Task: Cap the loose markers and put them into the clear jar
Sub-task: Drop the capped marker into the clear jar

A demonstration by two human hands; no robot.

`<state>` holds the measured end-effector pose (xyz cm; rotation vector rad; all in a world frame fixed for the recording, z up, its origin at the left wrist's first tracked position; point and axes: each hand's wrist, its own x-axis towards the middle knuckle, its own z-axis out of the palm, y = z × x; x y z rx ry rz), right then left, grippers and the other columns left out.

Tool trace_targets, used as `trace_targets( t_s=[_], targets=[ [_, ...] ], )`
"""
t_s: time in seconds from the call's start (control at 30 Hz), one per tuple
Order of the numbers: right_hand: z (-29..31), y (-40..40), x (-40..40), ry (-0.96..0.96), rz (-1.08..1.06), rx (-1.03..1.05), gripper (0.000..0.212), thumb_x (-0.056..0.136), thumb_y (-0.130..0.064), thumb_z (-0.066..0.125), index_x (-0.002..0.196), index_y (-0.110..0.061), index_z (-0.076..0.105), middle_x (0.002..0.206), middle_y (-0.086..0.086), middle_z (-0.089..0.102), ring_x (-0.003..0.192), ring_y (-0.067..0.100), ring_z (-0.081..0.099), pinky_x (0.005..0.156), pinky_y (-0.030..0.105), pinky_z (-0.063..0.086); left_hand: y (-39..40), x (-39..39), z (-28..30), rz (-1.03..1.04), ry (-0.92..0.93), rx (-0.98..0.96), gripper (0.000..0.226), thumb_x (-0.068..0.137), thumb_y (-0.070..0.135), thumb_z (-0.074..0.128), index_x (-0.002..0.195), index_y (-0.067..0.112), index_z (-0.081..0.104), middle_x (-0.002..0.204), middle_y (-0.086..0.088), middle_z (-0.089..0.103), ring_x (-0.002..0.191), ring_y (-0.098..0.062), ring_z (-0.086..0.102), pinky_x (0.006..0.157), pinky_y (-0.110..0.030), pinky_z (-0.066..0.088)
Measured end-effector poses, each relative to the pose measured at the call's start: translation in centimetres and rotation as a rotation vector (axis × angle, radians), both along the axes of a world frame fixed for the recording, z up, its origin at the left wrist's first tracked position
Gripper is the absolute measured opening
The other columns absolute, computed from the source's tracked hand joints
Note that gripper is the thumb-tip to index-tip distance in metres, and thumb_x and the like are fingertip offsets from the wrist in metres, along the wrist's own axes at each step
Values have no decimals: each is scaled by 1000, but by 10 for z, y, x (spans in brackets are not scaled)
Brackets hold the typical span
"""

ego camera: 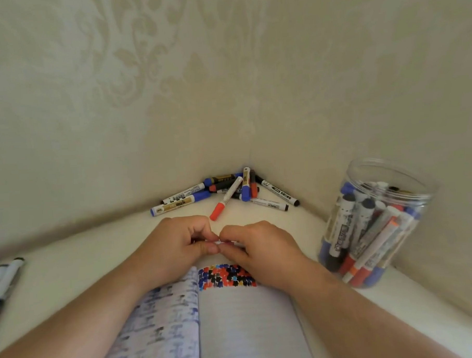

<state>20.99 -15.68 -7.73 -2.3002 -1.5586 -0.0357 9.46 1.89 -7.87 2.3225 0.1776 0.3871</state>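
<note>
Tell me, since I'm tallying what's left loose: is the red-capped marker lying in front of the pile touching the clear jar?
Apart. The head view shows bare table between the red-capped marker and the clear jar.

Your capped markers [224, 191] lie heaped in the desk's far corner; clear jar [377, 224], marker-filled, stands at the right edge.

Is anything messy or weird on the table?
Yes. A pile of markers lies jumbled and crossing in the corner by the wall, not in the clear jar on the right. More markers lie at the left edge. The open notebook has blotchy ink marks.
</note>
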Motion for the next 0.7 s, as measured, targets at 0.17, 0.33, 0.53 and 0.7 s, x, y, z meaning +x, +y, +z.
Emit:
trace_targets(
  t_s=[0.17, 0.33, 0.53, 0.7],
  targets=[
    [10, -4, -4, 177, -118, 29, 25, 102, -58, 52, 104, -34, 43, 82, -6, 62, 75, 17, 59, 65, 39, 51, 1, -3, 1, 55, -46, -60, 15, 94, 24, 74, 86, 34, 67, 84, 16, 75, 82, -4, 68, 81, -31, 53],
    [17, -21, 0, 473, -287, 369, 15, 105, -32, 56, 91, -35, 59, 77, -2, 63, 66, 13, 53, 61, 34, 49, 5, -7, 5, 22, 25, -108, 26, 107, 20, 43, 104, 38, 61, 68, 7, 49, 64, -9, 44, 69, -34, 42],
    [40, -29, -11, 1176, -87, 748, 44, 95, 15, 53, 118, -17, 72, 103, 5, 78, 79, 15, 68, 65, 29, 56, -2, -12, 14, -67, 186, 12, 37, 103, 14, 41, 92, 40, 66, 84, 12, 66, 80, -11, 60, 81, -34, 52],
    [54, -47, -9, 1070, 44, 628, 29, 96, -36, 70, 76, -17, 60, 53, 9, 45, 48, 19, 32, 48, 24, 31, 0, -13, 10, -78, 202, 1, 26, 103, 22, 48, 98, 38, 67, 76, 1, 57, 67, -10, 48, 70, -36, 46]
  ],
)
